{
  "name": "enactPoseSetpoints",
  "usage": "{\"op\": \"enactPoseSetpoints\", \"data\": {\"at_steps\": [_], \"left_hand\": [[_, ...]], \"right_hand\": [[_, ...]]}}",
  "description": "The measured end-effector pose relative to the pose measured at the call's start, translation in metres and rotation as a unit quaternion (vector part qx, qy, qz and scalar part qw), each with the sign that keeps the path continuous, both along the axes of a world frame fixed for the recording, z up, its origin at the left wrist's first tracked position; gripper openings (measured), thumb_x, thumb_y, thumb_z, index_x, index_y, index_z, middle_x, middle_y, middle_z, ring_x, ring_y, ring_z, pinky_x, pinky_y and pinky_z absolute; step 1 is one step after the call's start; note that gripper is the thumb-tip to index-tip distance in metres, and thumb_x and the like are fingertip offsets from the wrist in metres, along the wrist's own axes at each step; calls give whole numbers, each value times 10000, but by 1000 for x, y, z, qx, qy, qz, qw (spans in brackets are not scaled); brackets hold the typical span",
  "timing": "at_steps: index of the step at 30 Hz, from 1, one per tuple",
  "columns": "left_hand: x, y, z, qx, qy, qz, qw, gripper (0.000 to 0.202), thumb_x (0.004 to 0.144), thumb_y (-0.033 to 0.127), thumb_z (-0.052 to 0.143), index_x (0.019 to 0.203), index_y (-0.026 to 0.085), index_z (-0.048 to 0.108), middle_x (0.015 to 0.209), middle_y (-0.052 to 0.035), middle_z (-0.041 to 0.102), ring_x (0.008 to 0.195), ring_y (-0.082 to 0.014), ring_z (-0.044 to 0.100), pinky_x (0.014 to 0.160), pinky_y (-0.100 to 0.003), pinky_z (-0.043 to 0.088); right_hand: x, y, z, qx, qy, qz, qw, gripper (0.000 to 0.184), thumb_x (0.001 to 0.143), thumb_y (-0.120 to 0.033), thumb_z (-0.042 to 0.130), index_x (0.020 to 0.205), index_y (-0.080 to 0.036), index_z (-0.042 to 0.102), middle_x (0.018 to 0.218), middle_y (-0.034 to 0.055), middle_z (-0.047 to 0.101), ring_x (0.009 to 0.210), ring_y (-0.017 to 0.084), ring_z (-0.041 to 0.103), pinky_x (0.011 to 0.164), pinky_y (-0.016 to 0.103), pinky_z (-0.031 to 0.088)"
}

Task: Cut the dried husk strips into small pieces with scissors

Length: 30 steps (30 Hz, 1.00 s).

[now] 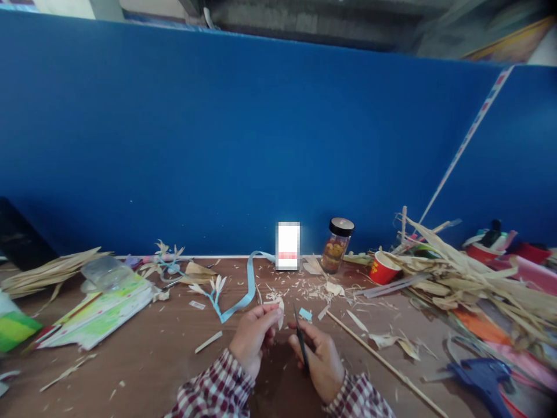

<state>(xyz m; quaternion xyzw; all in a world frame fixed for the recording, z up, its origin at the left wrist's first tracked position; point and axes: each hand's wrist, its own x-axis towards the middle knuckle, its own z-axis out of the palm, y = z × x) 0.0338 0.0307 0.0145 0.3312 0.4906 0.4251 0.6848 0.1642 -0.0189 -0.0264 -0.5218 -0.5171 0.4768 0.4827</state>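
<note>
My left hand (256,332) pinches a small pale strip of dried husk (281,313) between thumb and fingers, its narrow end pointing down. In my right hand (319,354) is a pair of dark scissors (301,339), tips pointing up and away from me, just right of the husk and apart from it. How the fingers sit in the handles is partly hidden. Beyond my left hand lies a light blue ribbon (251,278), joined to a small blue-stemmed flower with pale petals (216,290). Beside the scissors rests a light blue scrap (305,314).
Husk clippings (300,285) litter the brown table. A lidded jar (337,247) and a red paper cup (383,269) stand behind. Dried husks (452,273) pile up at right, near a blue glue gun (483,377). A long thin stick (387,366) lies right; painted paper (100,313) left.
</note>
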Motion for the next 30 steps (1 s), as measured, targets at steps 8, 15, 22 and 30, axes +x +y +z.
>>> {"op": "enactPoseSetpoints", "data": {"at_steps": [8, 15, 22, 30], "left_hand": [[22, -6, 43, 133, 83, -75, 985, 247, 590, 270, 666, 796, 140, 626, 586, 17, 570, 442, -57, 437, 432, -178, 333], [84, 24, 42, 310, 234, -239, 890, 207, 583, 224, 633, 773, 148, 667, 687, -61, 656, 625, -164, 580, 587, -255, 440], [144, 35, 6, 379, 335, -324, 800, 124, 570, 172, 607, 662, 173, 691, 589, -33, 645, 567, -175, 560, 547, -258, 397], [152, 37, 13, 389, 362, -312, 788, 140, 629, 206, 568, 671, 216, 701, 709, -42, 680, 650, -189, 576, 642, -285, 400]], "right_hand": [[-5, -4, 6, 91, -237, -11, 967, 204, 725, -184, 517, 896, -202, 626, 714, 8, 635, 646, 143, 552, 561, 202, 381], [-3, -6, -2, 109, -386, -32, 916, 127, 694, -250, 551, 756, -181, 638, 696, 37, 660, 633, 174, 581, 531, 223, 347], [-10, 1, -7, 44, -354, -97, 929, 143, 771, -274, 528, 812, -198, 643, 841, 56, 658, 794, 204, 579, 659, 271, 416], [-12, 7, -14, -24, -354, -115, 928, 189, 811, -254, 483, 769, -155, 637, 787, 91, 644, 731, 215, 585, 605, 302, 439]]}}
